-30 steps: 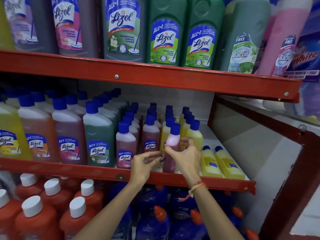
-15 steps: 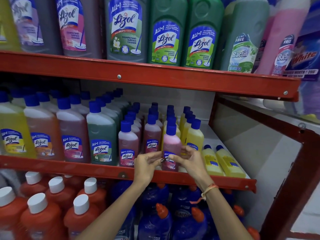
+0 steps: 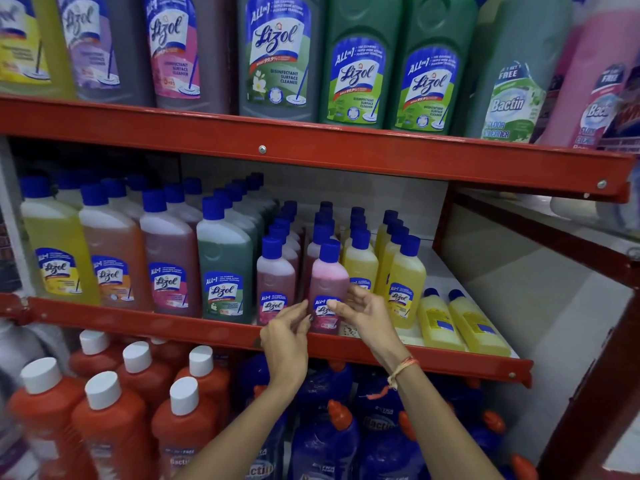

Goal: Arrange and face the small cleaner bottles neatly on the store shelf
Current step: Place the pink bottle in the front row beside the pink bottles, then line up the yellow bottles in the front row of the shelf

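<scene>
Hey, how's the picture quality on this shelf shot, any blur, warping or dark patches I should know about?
Head view: wide-angle warp bows the red shelf edge and leans the top bottles outward. The centre is fairly sharp, the small pink bottle label readable between the left hand and right hand; corners smear. The back of the middle shelf sits in shadow; no strong glare.

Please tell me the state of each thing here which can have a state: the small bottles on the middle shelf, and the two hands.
Small pink bottle: upright at the shelf front, cap on, label facing out.
Left hand: fingers open, beside the pink bottle's base.
Right hand: fingers spread over that bottle's label; firm contact unclear.
Two small yellow bottles: lying flat on the shelf, caps pointing to the back.
Front yellow bottle: upright, label facing out.
</scene>
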{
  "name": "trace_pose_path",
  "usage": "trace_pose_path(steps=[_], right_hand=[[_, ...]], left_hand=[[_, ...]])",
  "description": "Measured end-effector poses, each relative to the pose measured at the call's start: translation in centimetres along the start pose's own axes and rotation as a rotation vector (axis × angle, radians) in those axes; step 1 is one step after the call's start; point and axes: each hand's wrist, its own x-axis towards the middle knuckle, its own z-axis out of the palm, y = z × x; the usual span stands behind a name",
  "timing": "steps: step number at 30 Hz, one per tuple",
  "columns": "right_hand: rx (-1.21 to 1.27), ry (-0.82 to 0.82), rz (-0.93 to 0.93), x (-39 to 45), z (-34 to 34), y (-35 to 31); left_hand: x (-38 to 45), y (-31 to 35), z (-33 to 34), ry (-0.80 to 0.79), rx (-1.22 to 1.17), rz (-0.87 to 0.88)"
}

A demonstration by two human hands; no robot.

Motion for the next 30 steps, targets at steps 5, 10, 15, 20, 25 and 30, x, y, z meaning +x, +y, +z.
trace_pose_path(steps=[5,10,15,20,25,30], right_hand=[[-0.026,-0.005,0.011,-0.6,0.2,-0.5],[-0.031,0.048,0.024,-2.1,-3.5,-1.9],[-0.641,0.525,0.087,-2.6,-11.4,-2.4],[-1.159,0.341,0.331,-1.7,-14.5,-2.6],[-1.049,0.267,0.345,-1.2,-15.7,-2.7],[-0.546,0.42,0.425,-2.2,-17.8,-1.2]], left_hand=[[-1.0,0.4,-0.3,0.023,-0.058,0.055],[-3.3,3.4,1.1,0.023,-0.114,0.272],[-2.6,4.8,7.6,-0.359,-0.011,0.095],[-1.7,6.2,15.1,-0.647,0.361,-0.119],[-1.1,6.8,18.1,-0.708,0.163,-0.338],[-1.4,5.9,17.1,-0.652,-0.054,-0.394]])
